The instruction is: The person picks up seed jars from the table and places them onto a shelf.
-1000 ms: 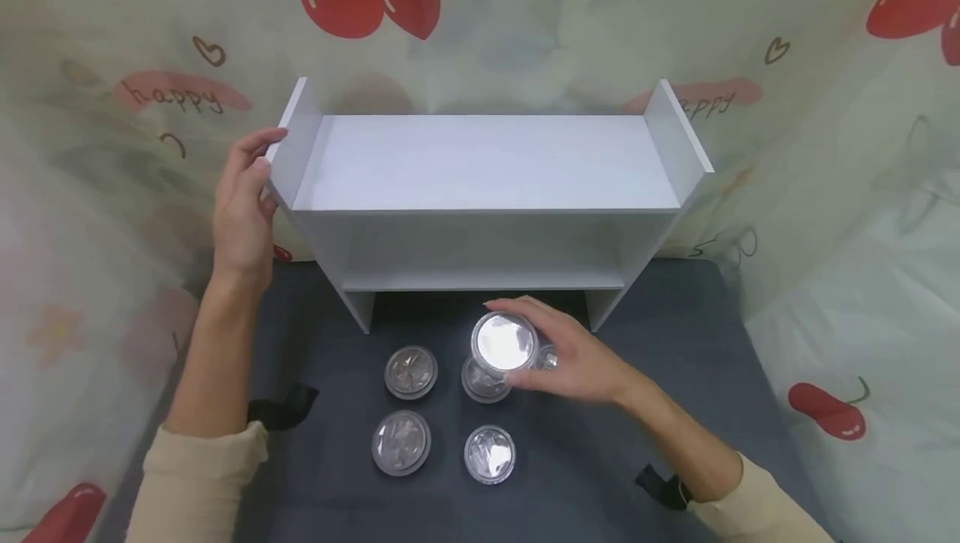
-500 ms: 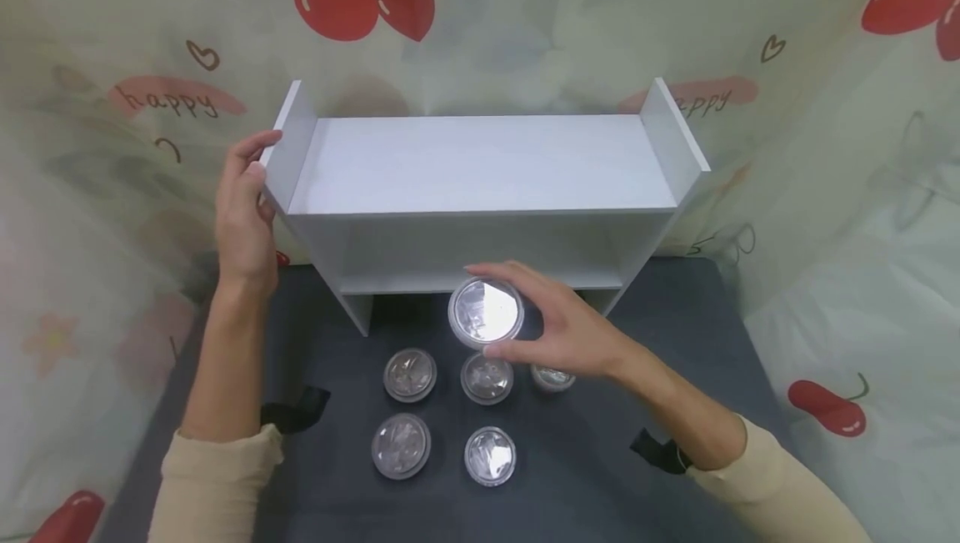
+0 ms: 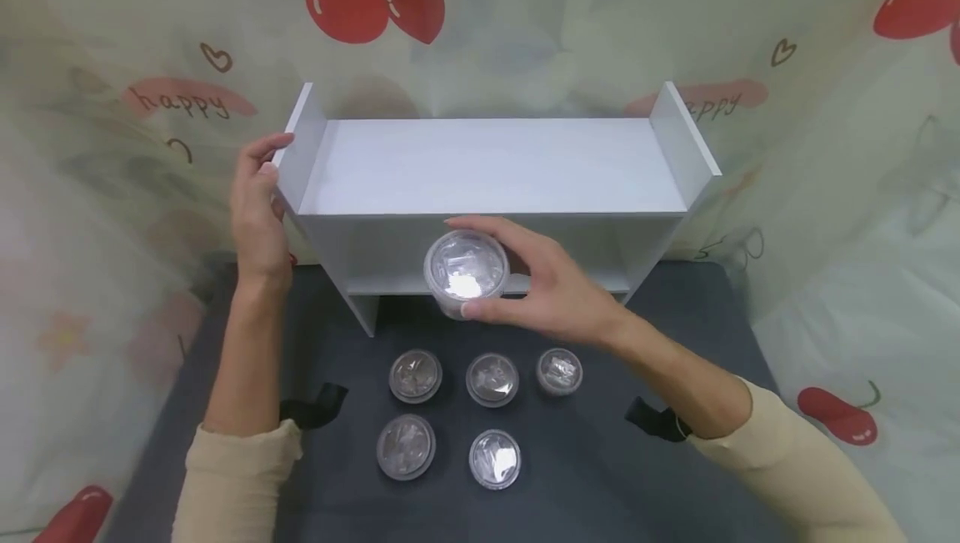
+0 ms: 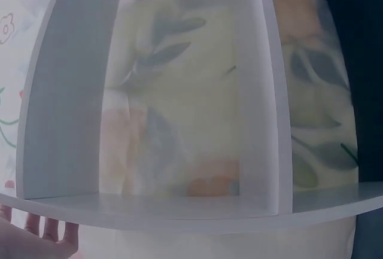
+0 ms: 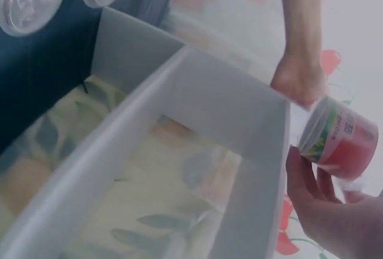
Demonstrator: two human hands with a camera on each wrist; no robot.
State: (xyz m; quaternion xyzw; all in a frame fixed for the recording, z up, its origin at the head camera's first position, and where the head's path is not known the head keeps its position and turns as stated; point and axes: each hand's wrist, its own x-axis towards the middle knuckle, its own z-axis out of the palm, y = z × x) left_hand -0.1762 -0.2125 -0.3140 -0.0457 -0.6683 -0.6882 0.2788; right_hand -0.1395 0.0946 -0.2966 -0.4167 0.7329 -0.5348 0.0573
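My right hand (image 3: 547, 289) holds a clear plastic jar (image 3: 465, 268) by its sides, thumb in front and fingers behind. The jar is raised in front of the white shelf (image 3: 495, 168), lid facing the head camera. In the right wrist view the jar (image 5: 344, 139) shows a red and green label. My left hand (image 3: 260, 209) grips the edge of the shelf's left side panel, fingertips over its top. Only a few left fingers (image 4: 54, 229) show in the left wrist view, against the panel's outer side.
Several similar lidded jars (image 3: 492, 379) stand in two rows on the dark table (image 3: 615, 460), in front of the shelf. A printed curtain (image 3: 495, 26) hangs behind and around. Black straps (image 3: 656, 420) lie by both forearms.
My right hand has lifted the jar up and leftward, from above the table jars to before the shelf's lower compartment. My left hand stays on the side panel.
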